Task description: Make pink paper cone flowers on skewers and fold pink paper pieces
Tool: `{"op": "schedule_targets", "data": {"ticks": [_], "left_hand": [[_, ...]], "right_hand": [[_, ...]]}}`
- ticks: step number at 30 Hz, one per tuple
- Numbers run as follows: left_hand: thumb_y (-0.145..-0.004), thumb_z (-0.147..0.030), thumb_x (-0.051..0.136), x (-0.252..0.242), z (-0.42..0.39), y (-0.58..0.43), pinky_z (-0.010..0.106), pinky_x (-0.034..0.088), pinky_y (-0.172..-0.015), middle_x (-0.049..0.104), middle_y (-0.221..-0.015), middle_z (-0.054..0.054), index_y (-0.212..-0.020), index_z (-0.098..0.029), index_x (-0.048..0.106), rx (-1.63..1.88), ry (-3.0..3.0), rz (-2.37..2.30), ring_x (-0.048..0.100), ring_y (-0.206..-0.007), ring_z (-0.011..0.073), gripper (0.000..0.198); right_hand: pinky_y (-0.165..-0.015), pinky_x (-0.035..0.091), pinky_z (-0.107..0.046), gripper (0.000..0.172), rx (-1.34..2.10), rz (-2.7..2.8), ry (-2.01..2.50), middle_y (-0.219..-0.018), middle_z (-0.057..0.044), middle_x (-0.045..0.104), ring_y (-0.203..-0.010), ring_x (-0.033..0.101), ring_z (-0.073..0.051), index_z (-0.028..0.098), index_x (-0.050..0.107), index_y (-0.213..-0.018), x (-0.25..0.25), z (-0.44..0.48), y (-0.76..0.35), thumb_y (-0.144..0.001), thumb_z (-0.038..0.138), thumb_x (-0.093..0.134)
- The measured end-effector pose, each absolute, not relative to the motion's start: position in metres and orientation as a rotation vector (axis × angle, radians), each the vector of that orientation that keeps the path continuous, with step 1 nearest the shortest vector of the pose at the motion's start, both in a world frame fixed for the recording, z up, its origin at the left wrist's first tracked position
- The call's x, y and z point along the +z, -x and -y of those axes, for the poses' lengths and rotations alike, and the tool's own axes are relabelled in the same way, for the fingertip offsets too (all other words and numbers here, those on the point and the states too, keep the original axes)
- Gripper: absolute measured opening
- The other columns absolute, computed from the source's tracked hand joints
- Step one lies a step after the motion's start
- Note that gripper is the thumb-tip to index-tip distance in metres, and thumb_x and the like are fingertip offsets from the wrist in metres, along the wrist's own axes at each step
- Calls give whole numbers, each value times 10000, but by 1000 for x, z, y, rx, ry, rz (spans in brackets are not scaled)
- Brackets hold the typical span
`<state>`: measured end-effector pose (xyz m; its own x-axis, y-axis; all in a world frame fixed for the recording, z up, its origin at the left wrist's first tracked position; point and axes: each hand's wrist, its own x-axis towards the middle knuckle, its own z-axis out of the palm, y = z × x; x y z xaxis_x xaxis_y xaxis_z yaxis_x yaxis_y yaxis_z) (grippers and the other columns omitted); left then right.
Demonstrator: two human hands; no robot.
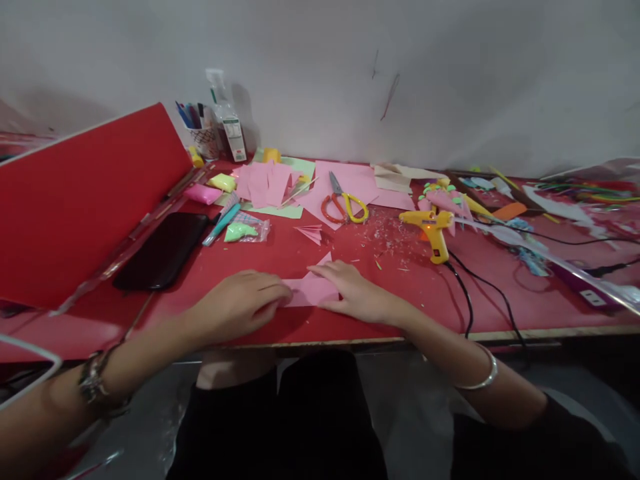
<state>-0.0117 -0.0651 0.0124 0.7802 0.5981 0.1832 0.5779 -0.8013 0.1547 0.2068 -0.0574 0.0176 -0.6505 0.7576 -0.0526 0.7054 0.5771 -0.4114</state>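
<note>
A strip of pink paper (314,293) lies near the table's front edge, with a folded corner pointing up at its far side. My left hand (245,300) is at its left end, fingers curled together and gripping the edge. My right hand (357,293) holds the right end between thumb and fingers, the fingertips reaching over the fold. Just beyond the hands is a small pleated pink paper piece (311,233). Scissors (345,203) with red and yellow handles lie farther back, beside pink sheets (270,183).
A yellow glue gun (433,230) with black cables stands to the right, amid paper scraps. At left are a dark phone (163,250) and a large red board (85,207). A pen cup (203,137) and a bottle (233,133) stand by the wall.
</note>
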Motion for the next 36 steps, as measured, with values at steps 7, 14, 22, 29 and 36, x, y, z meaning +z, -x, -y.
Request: {"op": "schedule_targets", "data": {"ticks": [7, 14, 22, 29, 36], "left_hand": [[-815, -177, 367, 27, 50, -5, 304, 429, -713, 587, -858, 65, -904, -146, 581, 741, -2927, -961, 515, -809, 169, 234], [-817, -187, 402, 10, 50, -34, 328, 408, -734, 574, -931, 81, -929, -124, 583, 277, -3070, -1001, 508, -847, 198, 221], [-810, -151, 375, 6, 49, -53, 272, 441, -637, 579, -911, 76, -1009, -102, 507, 49, -2721, -1199, 564, -772, 171, 243], [-826, -221, 361, 2, 53, -63, 301, 455, -625, 582, -907, 83, -1088, -113, 474, 56, -2795, -1288, 583, -763, 196, 305], [-845, -248, 325, 3, 52, -70, 282, 440, -540, 588, -868, 88, -1211, -99, 397, -28, -2874, -1341, 599, -686, 194, 402]], "right_hand": [[-879, 267, -443, 237, 509, 2695, 1193, -976, -51, 570, -949, 486, -182, 186, 621, -826, 39, 48, -213, -752, 76, 425], [-862, 323, -403, 294, 488, 2603, 1231, -1039, -74, 529, -973, 460, -206, 181, 665, -685, 36, 30, -234, -691, 45, 405], [-720, 398, -246, 249, 942, 2118, 1365, -766, -30, 633, -758, 559, -132, 147, 599, -694, 19, 19, -243, -751, 185, 360], [-466, 281, -197, 165, 970, 1936, 1493, -492, 75, 397, -465, 369, -74, 156, 517, -832, 17, 23, -241, -720, 264, 461], [-452, 263, -196, 164, 1008, 1796, 1581, -510, 66, 453, -447, 358, -72, 169, 468, -861, 5, 31, -239, -735, 249, 401]]}}
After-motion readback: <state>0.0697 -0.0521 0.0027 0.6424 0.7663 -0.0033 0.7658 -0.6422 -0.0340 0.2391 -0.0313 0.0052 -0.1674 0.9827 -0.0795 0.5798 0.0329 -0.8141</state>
